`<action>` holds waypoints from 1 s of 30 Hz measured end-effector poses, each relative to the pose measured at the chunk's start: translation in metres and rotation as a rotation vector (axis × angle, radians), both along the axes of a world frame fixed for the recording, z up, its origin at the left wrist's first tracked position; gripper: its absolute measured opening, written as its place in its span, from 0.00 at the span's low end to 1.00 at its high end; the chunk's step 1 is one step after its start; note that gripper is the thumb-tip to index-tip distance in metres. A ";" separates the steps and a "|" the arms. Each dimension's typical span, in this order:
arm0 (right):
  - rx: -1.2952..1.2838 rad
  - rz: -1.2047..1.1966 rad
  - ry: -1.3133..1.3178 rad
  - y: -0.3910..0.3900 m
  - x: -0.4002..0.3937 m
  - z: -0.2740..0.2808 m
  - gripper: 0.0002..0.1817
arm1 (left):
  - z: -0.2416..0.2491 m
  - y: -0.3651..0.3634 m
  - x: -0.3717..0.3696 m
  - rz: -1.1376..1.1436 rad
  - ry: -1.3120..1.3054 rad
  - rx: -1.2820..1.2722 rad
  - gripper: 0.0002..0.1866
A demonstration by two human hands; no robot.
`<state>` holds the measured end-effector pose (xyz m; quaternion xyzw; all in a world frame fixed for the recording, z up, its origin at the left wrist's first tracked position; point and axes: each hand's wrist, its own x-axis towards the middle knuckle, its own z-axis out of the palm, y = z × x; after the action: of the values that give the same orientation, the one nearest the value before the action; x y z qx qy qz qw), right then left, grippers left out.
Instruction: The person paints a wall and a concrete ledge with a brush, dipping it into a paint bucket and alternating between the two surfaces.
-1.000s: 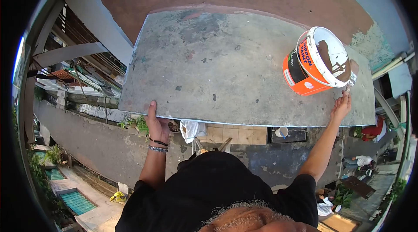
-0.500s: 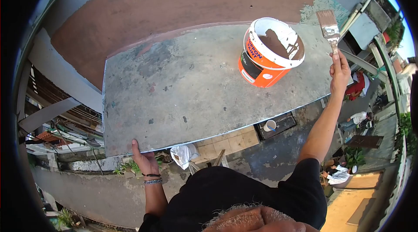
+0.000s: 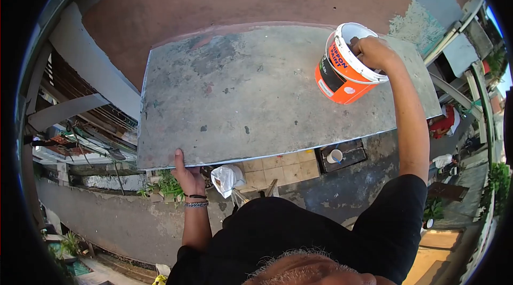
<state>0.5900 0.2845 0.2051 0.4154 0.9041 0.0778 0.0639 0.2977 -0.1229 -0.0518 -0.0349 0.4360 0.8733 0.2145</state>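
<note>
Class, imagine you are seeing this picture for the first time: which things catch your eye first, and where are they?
The orange paint bucket stands out, set near the far right corner of a grey concrete ledge. The right hand reaches down into its open top. The left hand grips the ledge's near edge, high above a yard far below.

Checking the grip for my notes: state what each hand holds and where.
Left hand grips the near edge of the grey weathered slab. Right hand reaches into the orange-and-white paint bucket; what it holds inside cannot be told.
</note>
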 end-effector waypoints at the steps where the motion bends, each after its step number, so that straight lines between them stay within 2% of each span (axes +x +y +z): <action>1: -0.020 -0.002 0.002 -0.001 -0.002 0.002 0.13 | 0.000 0.001 0.000 0.009 -0.002 0.000 0.30; 3: -0.073 -0.044 0.052 -0.008 -0.002 0.011 0.12 | -0.010 -0.001 -0.006 0.043 -0.011 -0.023 0.30; 6: -0.103 -0.152 0.125 -0.010 0.022 0.038 0.12 | 0.001 -0.001 0.000 0.025 -0.003 -0.008 0.31; 12: -0.250 -0.292 0.579 -0.021 0.115 0.058 0.14 | 0.010 0.001 0.003 0.015 -0.011 -0.009 0.28; 16: -0.444 -0.218 0.938 -0.034 0.151 0.022 0.17 | 0.004 0.001 0.001 0.012 -0.013 0.004 0.28; 19: -0.461 -0.211 1.105 -0.037 0.162 -0.002 0.15 | 0.002 0.000 0.001 0.016 -0.019 -0.004 0.31; 21: -0.448 -0.208 1.196 -0.042 0.166 -0.011 0.14 | -0.004 -0.002 -0.002 -0.013 -0.013 0.007 0.36; 27: -0.445 -0.028 1.349 -0.056 0.148 0.000 0.14 | 0.000 0.000 0.000 0.054 0.008 0.031 0.39; 30: -0.512 0.052 1.227 -0.087 0.086 0.022 0.14 | 0.003 0.002 0.002 0.107 -0.005 0.000 0.31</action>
<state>0.6762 0.1973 0.2272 0.3339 0.7762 -0.3885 -0.3676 0.2999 -0.1207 -0.0491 -0.0603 0.4329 0.8835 0.1684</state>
